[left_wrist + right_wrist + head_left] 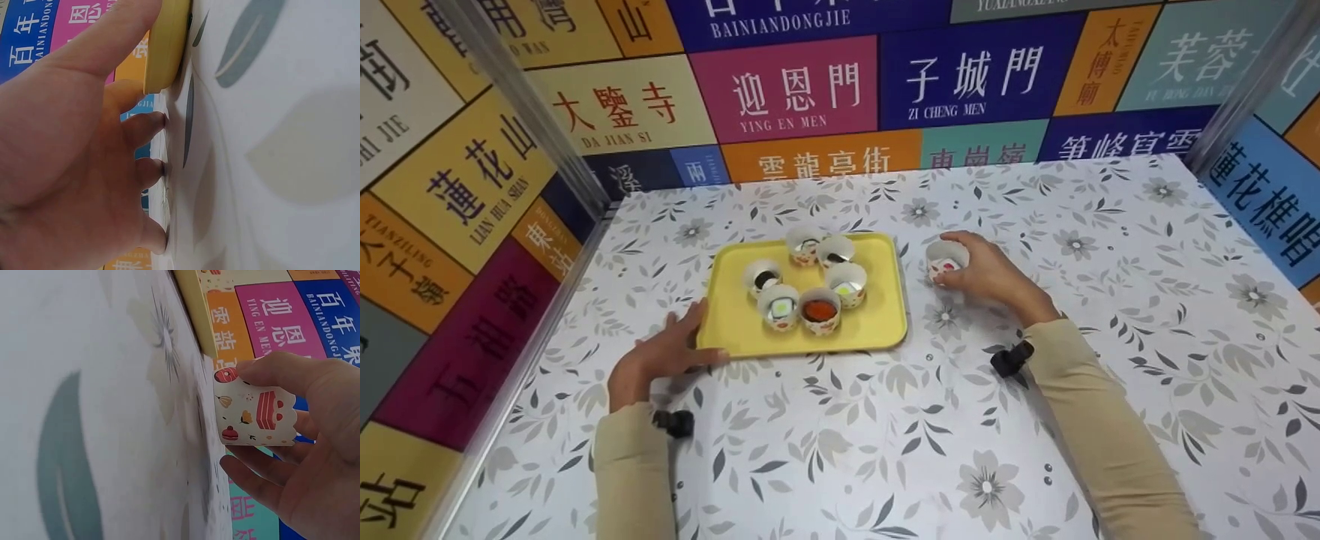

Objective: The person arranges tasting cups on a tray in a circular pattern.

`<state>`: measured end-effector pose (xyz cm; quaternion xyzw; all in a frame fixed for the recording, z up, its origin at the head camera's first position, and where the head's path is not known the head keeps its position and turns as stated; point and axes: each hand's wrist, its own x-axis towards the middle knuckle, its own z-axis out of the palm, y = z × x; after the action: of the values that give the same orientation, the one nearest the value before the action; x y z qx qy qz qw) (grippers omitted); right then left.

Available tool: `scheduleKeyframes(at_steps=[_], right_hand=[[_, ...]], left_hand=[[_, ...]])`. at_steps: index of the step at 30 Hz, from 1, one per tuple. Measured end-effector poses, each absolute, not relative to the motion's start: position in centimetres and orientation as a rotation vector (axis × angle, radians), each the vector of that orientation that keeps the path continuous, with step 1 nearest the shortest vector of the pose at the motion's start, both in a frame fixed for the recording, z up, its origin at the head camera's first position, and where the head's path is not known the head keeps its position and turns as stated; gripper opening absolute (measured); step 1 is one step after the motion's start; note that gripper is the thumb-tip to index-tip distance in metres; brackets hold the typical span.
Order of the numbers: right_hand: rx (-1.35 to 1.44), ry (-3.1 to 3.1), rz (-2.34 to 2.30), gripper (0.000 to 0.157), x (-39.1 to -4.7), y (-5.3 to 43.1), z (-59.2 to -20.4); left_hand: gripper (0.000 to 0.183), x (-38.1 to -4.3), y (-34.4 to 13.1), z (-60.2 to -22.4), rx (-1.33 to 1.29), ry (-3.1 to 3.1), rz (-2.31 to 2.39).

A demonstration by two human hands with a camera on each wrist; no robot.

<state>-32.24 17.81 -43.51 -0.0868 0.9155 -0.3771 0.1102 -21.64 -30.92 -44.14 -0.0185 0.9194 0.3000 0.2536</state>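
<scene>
My right hand (994,277) grips a small paper baking cup (946,257) by its sides, to the right of the tray. Scalloped at the rim, the cup has red cake prints, plain in the right wrist view on its wall (256,410). My left hand (666,354) touches the near left corner of a yellow tray (735,337). In the left wrist view its thumb lies along the tray's edge, and the other fingertips (154,169) rest at the table. Several similar cups stand on the tray, one with orange-red contents (819,310), others with dark or white-and-green contents (781,308).
A white cloth with grey flowers and leaves (986,484) covers the table. Walls with colourful panels of Chinese writing (787,90) stand behind and at both sides. A small black device (1011,360) sits on each wrist.
</scene>
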Motion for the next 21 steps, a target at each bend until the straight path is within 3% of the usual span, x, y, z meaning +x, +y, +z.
scheduleKeyframes(at_steps=[21], right_hand=[[-0.482,2.707,-1.049,0.068,-31.8,14.6,-42.7]], left_hand=[[0.115,-21.8,-31.1,-44.1,-0.058,2.512,0.799]])
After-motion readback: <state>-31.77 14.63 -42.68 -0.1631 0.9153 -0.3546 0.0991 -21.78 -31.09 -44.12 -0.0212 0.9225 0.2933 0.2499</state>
